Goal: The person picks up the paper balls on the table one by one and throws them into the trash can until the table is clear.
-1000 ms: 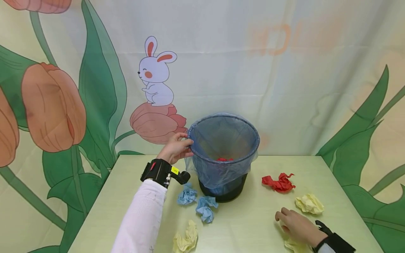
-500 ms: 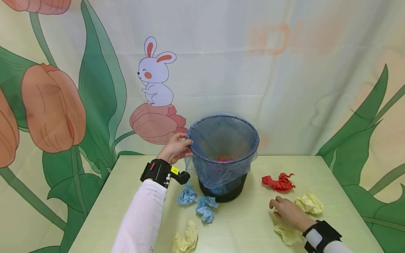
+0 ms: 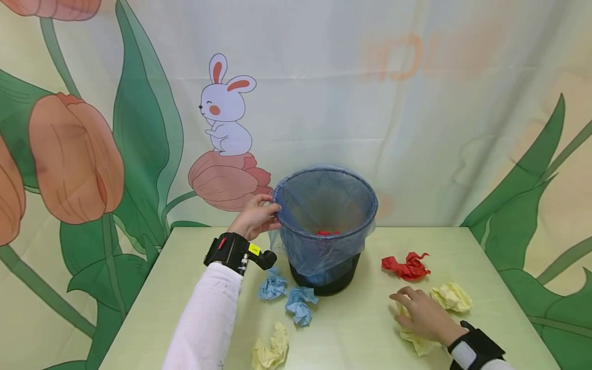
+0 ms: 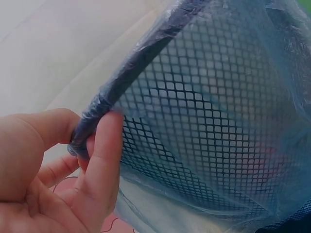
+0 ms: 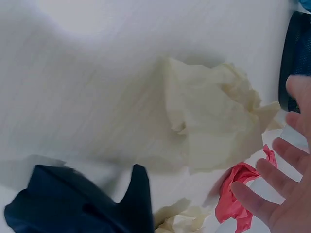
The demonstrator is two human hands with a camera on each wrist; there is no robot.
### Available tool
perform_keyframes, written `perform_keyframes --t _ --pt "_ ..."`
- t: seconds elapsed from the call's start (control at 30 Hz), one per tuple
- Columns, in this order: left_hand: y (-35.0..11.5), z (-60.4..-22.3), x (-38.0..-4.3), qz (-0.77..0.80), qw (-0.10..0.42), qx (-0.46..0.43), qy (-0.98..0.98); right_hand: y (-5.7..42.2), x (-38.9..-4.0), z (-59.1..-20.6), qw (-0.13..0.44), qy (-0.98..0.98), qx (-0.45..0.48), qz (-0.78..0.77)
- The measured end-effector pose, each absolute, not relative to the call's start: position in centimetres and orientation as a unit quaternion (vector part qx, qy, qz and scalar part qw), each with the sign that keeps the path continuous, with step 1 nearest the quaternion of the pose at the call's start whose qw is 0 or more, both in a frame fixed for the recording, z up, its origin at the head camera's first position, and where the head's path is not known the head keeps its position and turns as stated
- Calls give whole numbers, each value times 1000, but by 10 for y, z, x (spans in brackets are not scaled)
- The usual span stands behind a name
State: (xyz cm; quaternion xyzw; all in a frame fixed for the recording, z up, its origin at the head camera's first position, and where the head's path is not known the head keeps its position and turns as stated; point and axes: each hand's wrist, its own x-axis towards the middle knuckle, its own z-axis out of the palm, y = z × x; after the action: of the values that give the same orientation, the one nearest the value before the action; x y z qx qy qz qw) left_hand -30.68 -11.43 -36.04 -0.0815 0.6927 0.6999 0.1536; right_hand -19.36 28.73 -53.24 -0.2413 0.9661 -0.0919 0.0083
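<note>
My left hand (image 3: 254,218) pinches the left rim of a mesh wastebasket (image 3: 342,277) lined with a translucent blue bag (image 3: 319,252). In the left wrist view, the thumb and fingers (image 4: 107,150) press the bag-covered rim between them. Inside the bin, a bit of red paper (image 3: 327,233) shows. My right hand (image 3: 425,313) hovers with spread fingers over a crumpled yellow paper (image 5: 218,116), hiding part of it in the head view. Between the fingers there is nothing. Close by lie a second yellow paper ball (image 3: 452,297) and a crumpled red paper (image 3: 407,267).
Two blue paper balls (image 3: 273,285) lie by the bin's front left foot. Another yellow paper (image 3: 270,347) is near the front, right of the left sleeve (image 3: 203,318). Behind the table (image 3: 351,339) hangs a printed curtain (image 3: 324,103).
My right hand has moved left and away from the body, then slightly down over the yellow paper, with its fingers spread. The left hand has stayed on the bin's rim.
</note>
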Motion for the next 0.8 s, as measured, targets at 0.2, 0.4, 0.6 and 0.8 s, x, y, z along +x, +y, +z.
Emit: perform_keyframes --t 0.2,0.4,0.6,0.8 --pt "-114 -360 -306 699 153 -80 694 291 -181 -531 63 969 -222 -90" --pt "-114 -359 -306 700 153 -79 693 298 -172 -538 124 964 -208 -105" --pt "-114 -359 -306 696 151 -80 698 299 -166 -552 187 961 -174 -104" --pt "-114 -359 -307 691 150 -86 702 297 -165 -561 195 958 -183 -106"
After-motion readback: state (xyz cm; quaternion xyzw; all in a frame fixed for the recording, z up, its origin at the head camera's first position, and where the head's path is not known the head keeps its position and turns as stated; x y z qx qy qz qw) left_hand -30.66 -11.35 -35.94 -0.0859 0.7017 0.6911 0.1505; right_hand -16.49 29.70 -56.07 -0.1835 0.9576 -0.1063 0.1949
